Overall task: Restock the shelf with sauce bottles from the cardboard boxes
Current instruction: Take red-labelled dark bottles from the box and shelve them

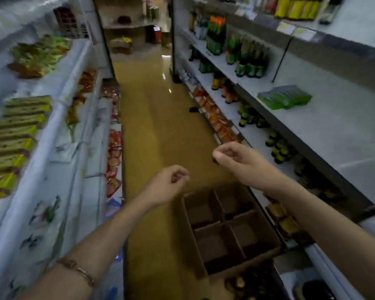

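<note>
A cardboard box (pixel 268 252) with divider cells sits on the aisle floor below my arms; its visible cells look empty. My left hand (pixel 167 185) hangs above the floor just left of the box, fingers loosely curled, holding nothing. Farther right and higher, my right hand (pixel 236 159) hovers beyond the box with its fingers loosely curled and nothing in it. Sauce bottles (pixel 277 148) with yellow labels stand on the lower right shelf, and green-labelled bottles (pixel 249 61) stand on a higher shelf (pixel 333 131).
Shelving lines both sides of a narrow aisle with a yellowish floor (pixel 156 118). A green packet (pixel 284 97) lies on the right shelf. Snack packs (pixel 15 135) fill the left shelves. Another display and boxes stand at the aisle's far end (pixel 121 44).
</note>
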`<state>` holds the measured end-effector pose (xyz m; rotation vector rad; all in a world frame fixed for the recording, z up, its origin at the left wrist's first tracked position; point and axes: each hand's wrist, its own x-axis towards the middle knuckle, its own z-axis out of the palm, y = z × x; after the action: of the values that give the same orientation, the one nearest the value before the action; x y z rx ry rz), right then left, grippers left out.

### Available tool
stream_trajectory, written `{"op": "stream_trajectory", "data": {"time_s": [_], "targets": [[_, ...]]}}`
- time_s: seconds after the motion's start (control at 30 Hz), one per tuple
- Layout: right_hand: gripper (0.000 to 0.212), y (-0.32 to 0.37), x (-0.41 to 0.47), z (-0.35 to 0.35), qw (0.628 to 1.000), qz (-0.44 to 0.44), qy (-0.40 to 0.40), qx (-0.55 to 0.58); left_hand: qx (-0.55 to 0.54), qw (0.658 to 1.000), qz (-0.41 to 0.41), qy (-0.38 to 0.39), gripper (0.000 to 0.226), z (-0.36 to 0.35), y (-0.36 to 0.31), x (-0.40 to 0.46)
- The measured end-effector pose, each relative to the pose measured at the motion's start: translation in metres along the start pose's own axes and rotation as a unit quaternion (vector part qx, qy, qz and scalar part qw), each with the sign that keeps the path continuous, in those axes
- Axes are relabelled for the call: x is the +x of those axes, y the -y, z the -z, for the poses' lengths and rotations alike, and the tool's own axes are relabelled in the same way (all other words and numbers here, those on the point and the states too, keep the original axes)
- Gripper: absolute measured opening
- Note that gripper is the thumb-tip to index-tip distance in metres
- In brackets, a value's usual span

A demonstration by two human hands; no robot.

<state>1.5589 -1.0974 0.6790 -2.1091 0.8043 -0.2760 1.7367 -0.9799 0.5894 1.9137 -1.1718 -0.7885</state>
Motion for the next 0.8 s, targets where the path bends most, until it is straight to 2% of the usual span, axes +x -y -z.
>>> {"op": "stream_trajectory", "data": {"time_s": [0.2,0.47,0.57,0.67,0.73,0.8], "targets": [[0.039,-0.042,0.049,0.059,0.990,-0.094,-0.109,0.006,0.052,0.990,-0.076,0.103,0.008,-0.021,-0.019,0.120],[0.032,-0.100,0.130,0.110,0.964,-0.131,-0.202,0.110,0.126,0.961,-0.124,0.211,0.020,-0.035,-0.056,0.253],[0.041,-0.126,0.133,0.126,0.952,-0.175,-0.234,0.094,0.133,0.948,-0.147,0.248,0.023,-0.057,-0.075,0.291],[0.047,-0.156,0.118,0.139,0.920,-0.240,-0.300,0.079,0.142,0.930,-0.202,0.273,0.020,-0.093,-0.091,0.326],[0.047,-0.180,0.103,0.140,0.885,-0.285,-0.353,0.099,0.133,0.908,-0.236,0.318,0.017,-0.129,-0.100,0.348],[0.049,-0.195,0.099,0.130,0.874,-0.306,-0.366,0.094,0.124,0.897,-0.261,0.334,0.018,-0.149,-0.104,0.361]]}}
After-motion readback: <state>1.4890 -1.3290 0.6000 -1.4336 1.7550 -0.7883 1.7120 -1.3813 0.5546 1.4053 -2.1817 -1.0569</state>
